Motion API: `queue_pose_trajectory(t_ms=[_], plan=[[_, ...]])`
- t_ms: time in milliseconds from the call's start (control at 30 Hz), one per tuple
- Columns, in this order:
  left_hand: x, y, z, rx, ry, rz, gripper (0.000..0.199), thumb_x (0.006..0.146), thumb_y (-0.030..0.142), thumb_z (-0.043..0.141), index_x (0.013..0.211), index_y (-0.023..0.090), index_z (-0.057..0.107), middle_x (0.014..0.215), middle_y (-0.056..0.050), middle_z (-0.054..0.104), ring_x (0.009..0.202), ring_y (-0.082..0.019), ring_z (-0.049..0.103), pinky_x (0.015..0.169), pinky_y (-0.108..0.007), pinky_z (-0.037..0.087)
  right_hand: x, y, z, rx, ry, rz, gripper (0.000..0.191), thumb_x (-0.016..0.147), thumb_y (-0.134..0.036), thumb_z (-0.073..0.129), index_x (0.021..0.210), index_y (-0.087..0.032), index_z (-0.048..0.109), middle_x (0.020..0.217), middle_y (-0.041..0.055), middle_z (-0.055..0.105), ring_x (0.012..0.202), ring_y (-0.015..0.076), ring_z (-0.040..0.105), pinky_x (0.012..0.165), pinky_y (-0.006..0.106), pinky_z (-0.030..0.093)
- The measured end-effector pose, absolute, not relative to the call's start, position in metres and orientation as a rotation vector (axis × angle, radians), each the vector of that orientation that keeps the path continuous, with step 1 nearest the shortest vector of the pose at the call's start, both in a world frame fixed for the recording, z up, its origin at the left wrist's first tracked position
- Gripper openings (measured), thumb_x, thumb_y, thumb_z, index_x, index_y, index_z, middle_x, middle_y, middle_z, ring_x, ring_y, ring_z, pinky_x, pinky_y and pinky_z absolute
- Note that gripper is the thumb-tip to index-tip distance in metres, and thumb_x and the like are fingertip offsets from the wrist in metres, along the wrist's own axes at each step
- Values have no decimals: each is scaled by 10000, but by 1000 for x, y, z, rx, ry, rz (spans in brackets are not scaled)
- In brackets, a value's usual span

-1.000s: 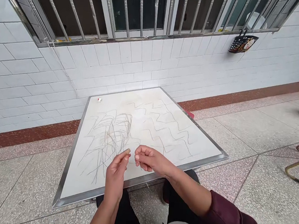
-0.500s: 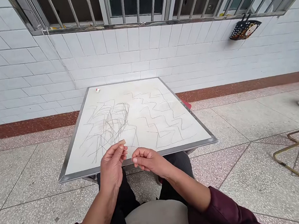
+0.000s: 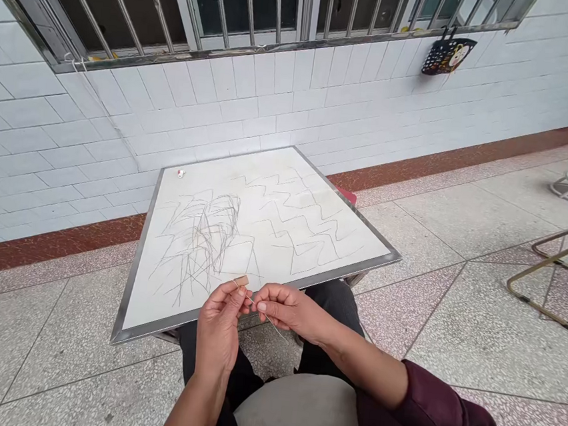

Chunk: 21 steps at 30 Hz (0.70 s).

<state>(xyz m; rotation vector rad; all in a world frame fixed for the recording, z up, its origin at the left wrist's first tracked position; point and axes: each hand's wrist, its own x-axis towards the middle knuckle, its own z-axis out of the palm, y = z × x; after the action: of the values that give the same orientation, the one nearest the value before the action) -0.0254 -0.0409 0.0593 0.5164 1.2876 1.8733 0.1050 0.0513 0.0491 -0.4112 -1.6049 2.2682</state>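
My left hand (image 3: 220, 331) is closed in a pinch on a small flat tan piece (image 3: 242, 280), whose end sticks out above the thumb. A thin wire-like strand (image 3: 275, 328) runs from beside this piece to my right hand (image 3: 292, 313), which pinches it between thumb and fingers. The strand's free end curves down past the right hand. Both hands are close together over the near edge of the white table (image 3: 271, 265). A tangled pile of thin dark strands (image 3: 206, 232) lies on its left side. Several zigzag-bent strands (image 3: 308, 222) are spread over the right side.
A small white and red object (image 3: 181, 174) sits at the table's far left corner. The table has a grey metal edge (image 3: 349, 268) and stands by a white tiled wall (image 3: 243, 112) under a barred window. A patterned bag (image 3: 447, 56) hangs there. Metal-framed seats (image 3: 555, 266) are at right.
Both hands have shifted slightly right and down in the picture and come a little closer together. More of the strand now trails below my right hand. The view itself has moved slightly.
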Motion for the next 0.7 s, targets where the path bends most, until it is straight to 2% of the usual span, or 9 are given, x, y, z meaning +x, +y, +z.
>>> queue_pose_trajectory(t_ms=[200,300,400,567,700], plan=[[-21,-47,57,592,1367,1887,293,698,294,806,955,173,734,707,17,624,641,-87,559,665,-225,477,104,43,45,-424,-1709,2097,264,879,-447,621,912,-185,610,733,-32,568,513,60,367,475,204,269],[-21,-49,53,560,1442,1940,274,704,308,798,931,172,729,709,19,617,626,-84,546,616,-212,465,101,38,41,-428,-1794,1870,213,882,-402,626,924,-196,596,787,-16,598,649,97,489,599,229,366],[-21,-49,51,565,1501,1954,262,718,320,785,926,172,725,738,6,633,678,-101,568,613,-207,466,98,35,38,-453,-1867,1707,166,890,-359,618,894,-196,587,789,-12,603,724,120,527,665,248,387],[-21,-50,51,611,1478,1919,324,723,329,780,1005,182,719,786,5,630,677,-99,579,655,-228,490,97,33,34,-435,-1791,1796,164,902,-357,597,869,-198,578,782,-14,598,739,125,540,700,257,406],[-21,-50,50,597,1463,1917,328,720,331,781,1004,181,716,759,16,616,630,-90,578,657,-237,497,98,32,33,-442,-1866,1682,115,912,-317,580,901,-204,598,829,1,634,756,129,561,701,255,416]])
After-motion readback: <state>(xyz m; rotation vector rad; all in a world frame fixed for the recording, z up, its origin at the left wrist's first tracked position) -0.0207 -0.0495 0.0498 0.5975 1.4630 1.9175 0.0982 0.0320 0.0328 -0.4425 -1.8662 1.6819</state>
